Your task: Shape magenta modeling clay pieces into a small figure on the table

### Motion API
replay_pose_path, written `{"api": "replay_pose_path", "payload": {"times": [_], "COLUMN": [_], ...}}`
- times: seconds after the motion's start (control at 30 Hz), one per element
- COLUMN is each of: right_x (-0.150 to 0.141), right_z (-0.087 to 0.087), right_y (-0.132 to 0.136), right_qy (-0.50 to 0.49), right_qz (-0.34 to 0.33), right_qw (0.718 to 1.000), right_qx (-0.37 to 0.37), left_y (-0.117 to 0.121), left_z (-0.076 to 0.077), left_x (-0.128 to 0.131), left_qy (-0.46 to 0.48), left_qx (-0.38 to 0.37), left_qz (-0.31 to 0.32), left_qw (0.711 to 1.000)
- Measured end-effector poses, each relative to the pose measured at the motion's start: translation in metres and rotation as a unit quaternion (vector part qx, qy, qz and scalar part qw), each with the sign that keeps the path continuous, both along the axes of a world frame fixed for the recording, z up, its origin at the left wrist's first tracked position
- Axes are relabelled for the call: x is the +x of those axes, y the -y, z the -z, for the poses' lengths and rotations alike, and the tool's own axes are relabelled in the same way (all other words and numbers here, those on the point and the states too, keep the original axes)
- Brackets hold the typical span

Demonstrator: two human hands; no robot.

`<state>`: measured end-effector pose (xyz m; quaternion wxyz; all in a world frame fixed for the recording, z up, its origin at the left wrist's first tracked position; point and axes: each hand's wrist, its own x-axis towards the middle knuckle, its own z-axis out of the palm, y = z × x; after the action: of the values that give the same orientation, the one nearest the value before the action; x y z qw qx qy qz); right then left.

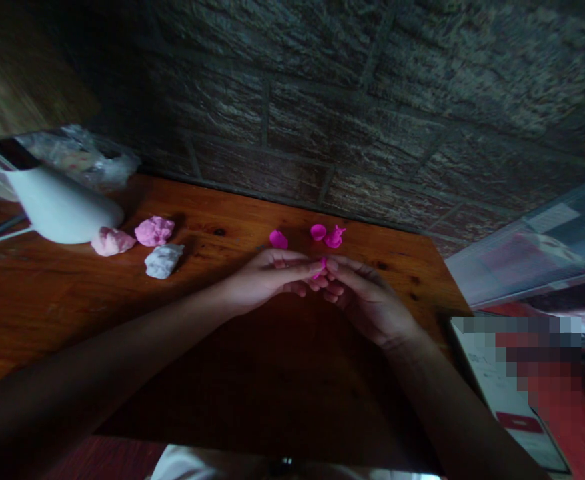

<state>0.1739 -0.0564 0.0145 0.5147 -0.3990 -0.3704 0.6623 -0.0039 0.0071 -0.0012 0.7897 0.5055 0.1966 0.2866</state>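
Note:
Between the fingertips of both hands is a small magenta piece of modelling clay [318, 269], mostly covered by the fingers. My left hand [277, 275] pinches it from the left, thumb on top. From the right, my right hand [365, 290] closes thumb and fingers on the same piece. Just beyond the hands lie a flattened magenta clay piece [279, 239], a second round flat one [317, 232] and a magenta clay shape with pointed tips [335, 236]. To the left sit a bright pink clay lump [155, 231], a pale pink lump [113, 241] and a white lump [164, 261].
The wooden table [212, 203] meets a dark brick wall [292, 113] at the back. A white tapered lamp base [65, 207] stands at left, with crumpled clear plastic [92, 163] behind it. Beyond the table's right edge are a flat printed box [502, 387] and a translucent bin [547, 233].

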Motion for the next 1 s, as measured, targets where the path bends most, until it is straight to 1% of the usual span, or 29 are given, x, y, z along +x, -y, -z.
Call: {"api": "replay_pose_path", "payload": {"times": [0.23,0.37,0.5,0.63,0.83,1.0], "right_x": [-0.0017,-0.0036,-0.0043,-0.0043,-0.0047,-0.0038], "right_z": [-0.0008,-0.0009,-0.0014,-0.0023,0.001,-0.0004], "right_y": [0.0001,0.0007,0.0022,0.0034,0.0044,0.0053], "right_qy": [0.016,0.02,0.035,0.051,0.112,0.141], "right_qz": [0.026,0.034,0.042,0.04,0.059,0.061], "right_qw": [0.999,0.999,0.997,0.994,0.98,0.971], "right_qx": [0.012,0.029,0.049,0.088,0.155,0.183], "left_y": [-0.0006,-0.0001,-0.0004,-0.0017,-0.0017,-0.0009], "left_z": [0.0021,0.001,0.0001,0.001,0.0039,0.0063], "left_x": [-0.0009,0.0,0.0003,0.0002,0.0008,-0.0003], "left_qy": [0.004,0.012,0.006,0.006,0.019,0.008], "left_qx": [0.011,0.021,0.061,0.114,0.219,0.263], "left_qz": [-0.011,-0.005,-0.009,-0.043,-0.114,-0.134], "left_qw": [1.0,1.0,0.998,0.993,0.969,0.955]}}
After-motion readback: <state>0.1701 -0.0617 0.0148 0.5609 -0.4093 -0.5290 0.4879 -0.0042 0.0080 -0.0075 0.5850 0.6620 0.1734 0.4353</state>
